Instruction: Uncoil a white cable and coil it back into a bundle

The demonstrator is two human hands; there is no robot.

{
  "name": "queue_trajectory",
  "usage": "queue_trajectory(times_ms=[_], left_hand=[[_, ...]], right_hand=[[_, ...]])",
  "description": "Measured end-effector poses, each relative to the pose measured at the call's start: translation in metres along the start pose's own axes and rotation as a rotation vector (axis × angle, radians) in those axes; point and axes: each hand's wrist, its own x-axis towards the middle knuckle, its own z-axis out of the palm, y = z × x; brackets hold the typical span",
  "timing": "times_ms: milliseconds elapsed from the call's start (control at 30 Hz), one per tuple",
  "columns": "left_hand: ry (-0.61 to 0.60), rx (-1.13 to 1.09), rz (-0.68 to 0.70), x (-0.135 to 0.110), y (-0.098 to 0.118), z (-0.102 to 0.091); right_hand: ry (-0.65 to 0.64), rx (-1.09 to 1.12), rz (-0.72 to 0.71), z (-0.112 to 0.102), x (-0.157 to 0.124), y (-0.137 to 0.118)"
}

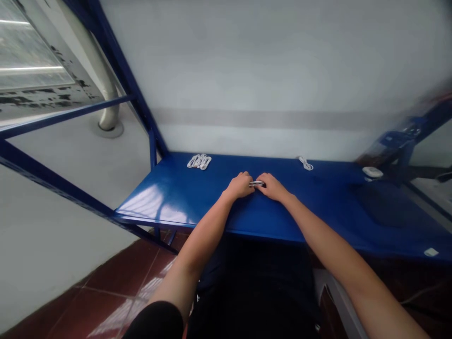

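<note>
Both my hands meet over the middle of a blue table [197,197], with a small folded white cable [256,183] between them. My left hand [240,184] is closed on the cable's left end. The other end is pinched by my right hand [271,186]. My fingertips hide parts of the bundle. To the back left of the table lie several coiled white cables [199,161] side by side. Towards the back right rests one more bundled white cable [305,163], apart from my hands.
At the right stand a clear plastic bottle [391,141] and a white rounded object [372,173]. A small pale item [431,252] lies near the front right edge. Blue metal frame posts [141,113] rise at the left, and a white wall [264,70] closes off the back.
</note>
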Motion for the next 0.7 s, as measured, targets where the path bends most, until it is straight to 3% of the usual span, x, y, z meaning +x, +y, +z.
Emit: queue_trajectory(times_ms=[367, 600, 700], left_hand=[[0.095, -0.189, 0.062, 0.005, -0.007, 0.001], [0.162, -0.497, 0.014, 0.005, -0.003, -0.003], [0.165, -0.625, -0.017, 0.005, 0.000, -0.004]], right_hand=[[-0.012, -0.058, -0.024, 0.000, -0.002, -0.002], [0.013, 0.240, 0.122, -0.011, -0.006, -0.004], [0.079, 0.415, 0.163, -0.014, -0.005, -0.008]])
